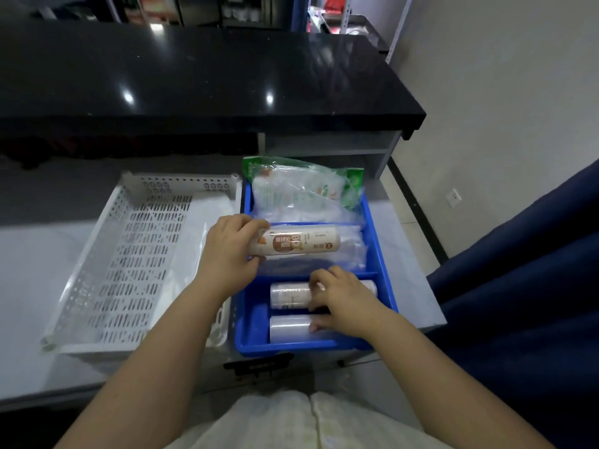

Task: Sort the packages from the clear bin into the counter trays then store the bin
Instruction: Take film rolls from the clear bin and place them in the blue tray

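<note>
Left hand grips one printed roll by its end, fingers curled round it, over the blue tray's middle compartment. The tray wall is just past the roll's free end. Right hand lies across two clear rolls in the near compartment, hiding their right halves; grip unclear. One white perforated tray sits left of the fingers. Bagged packs lie beyond, count unreadable.

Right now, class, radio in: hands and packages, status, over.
Left hand grips labelled roll over blue tray's middle compartment. Right hand grips farther clear roll, near compartment, fingers touching nearer roll. Nothing blocking.
</note>
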The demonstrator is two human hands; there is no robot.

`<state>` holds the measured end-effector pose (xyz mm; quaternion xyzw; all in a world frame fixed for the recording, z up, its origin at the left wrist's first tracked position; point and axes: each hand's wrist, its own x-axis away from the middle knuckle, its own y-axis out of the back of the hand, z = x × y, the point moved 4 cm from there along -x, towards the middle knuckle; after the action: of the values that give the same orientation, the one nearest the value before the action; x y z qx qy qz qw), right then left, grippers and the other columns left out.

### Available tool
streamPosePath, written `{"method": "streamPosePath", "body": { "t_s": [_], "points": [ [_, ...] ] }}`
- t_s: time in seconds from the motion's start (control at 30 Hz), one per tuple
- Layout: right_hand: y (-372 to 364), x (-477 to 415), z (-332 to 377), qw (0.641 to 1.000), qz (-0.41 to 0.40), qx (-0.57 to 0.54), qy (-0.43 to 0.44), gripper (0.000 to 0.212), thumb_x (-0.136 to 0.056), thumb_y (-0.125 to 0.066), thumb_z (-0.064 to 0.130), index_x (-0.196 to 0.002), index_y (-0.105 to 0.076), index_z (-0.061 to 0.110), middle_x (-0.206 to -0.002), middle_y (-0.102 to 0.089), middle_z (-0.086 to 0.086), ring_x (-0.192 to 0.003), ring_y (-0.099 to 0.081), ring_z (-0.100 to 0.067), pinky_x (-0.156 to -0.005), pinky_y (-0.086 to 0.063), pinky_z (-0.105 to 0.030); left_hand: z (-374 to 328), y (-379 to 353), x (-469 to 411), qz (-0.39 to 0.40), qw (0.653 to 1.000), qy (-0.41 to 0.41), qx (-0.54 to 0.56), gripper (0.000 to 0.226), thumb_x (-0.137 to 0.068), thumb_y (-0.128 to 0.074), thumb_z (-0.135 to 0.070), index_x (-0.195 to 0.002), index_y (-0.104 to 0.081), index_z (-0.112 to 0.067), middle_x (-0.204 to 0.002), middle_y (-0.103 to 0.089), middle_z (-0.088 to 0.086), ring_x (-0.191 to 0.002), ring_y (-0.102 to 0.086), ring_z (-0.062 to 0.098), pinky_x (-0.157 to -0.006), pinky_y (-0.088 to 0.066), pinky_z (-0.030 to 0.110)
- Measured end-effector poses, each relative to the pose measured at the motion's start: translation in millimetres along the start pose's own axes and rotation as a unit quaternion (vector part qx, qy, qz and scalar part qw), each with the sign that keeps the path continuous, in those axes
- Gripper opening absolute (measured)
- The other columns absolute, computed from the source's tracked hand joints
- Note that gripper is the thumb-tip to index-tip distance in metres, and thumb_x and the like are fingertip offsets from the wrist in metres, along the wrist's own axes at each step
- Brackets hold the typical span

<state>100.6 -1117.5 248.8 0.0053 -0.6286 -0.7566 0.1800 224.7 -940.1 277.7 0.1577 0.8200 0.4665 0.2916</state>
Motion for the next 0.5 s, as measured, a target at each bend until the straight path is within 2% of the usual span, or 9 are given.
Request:
{"method": "streamPosePath", "body": {
  "t_s": [0.13, 0.27, 0.37, 0.5],
  "points": [
    [-9.0, 7.2, -4.8, 0.999, 0.043, 0.027, 0.006, 0.050, -0.078, -0.060, 0.059, -0.120, -0.059, 0.031, -0.142, -0.024, 0.003, -0.122, -0.025, -0.023, -0.106, -0.026, -0.042, -4.0, -1.1, 8.0, -0.013, 1.000, 0.017, -0.013, 0.058, -0.064, -0.078, -0.014, -0.118, -0.059, -0.022, -0.111, -0.057, 0.004, -0.102, -0.048, 0.024, -0.087, -0.041, 0.039],
    [-8.9, 7.4, 1.9, 0.998, 0.050, 0.033, 0.002, 0.051, -0.081, -0.063, 0.050, -0.123, -0.057, 0.022, -0.143, -0.023, -0.002, -0.124, -0.024, -0.026, -0.107, -0.024, -0.043, -7.3, -2.6, 13.5, -0.017, 0.999, 0.029, -0.022, 0.059, -0.064, -0.077, -0.014, -0.119, -0.059, -0.021, -0.112, -0.057, 0.004, -0.103, -0.048, 0.025, -0.089, -0.041, 0.039],
    [-4.5, 11.5, 8.3, 0.999, 0.035, 0.022, 0.004, 0.051, -0.083, -0.064, 0.040, -0.125, -0.052, 0.015, -0.139, -0.032, -0.004, -0.120, -0.033, -0.025, -0.104, -0.033, -0.041, -5.4, -0.5, 19.3, -0.025, 0.998, 0.044, -0.028, 0.059, -0.063, -0.077, -0.015, -0.119, -0.058, -0.023, -0.112, -0.056, 0.002, -0.103, -0.048, 0.024, -0.088, -0.041, 0.040],
    [8.4, 22.0, 10.8, 0.997, 0.025, -0.066, -0.031, 0.036, -0.084, -0.064, 0.034, -0.114, -0.049, 0.023, -0.116, -0.056, -0.002, -0.102, -0.054, -0.021, -0.085, -0.051, -0.043, 0.9, 10.8, 26.4, -0.048, 0.996, 0.065, -0.039, 0.060, -0.061, -0.078, -0.013, -0.117, -0.058, -0.024, -0.108, -0.055, 0.002, -0.099, -0.047, 0.024, -0.084, -0.040, 0.039]
  ]
}}
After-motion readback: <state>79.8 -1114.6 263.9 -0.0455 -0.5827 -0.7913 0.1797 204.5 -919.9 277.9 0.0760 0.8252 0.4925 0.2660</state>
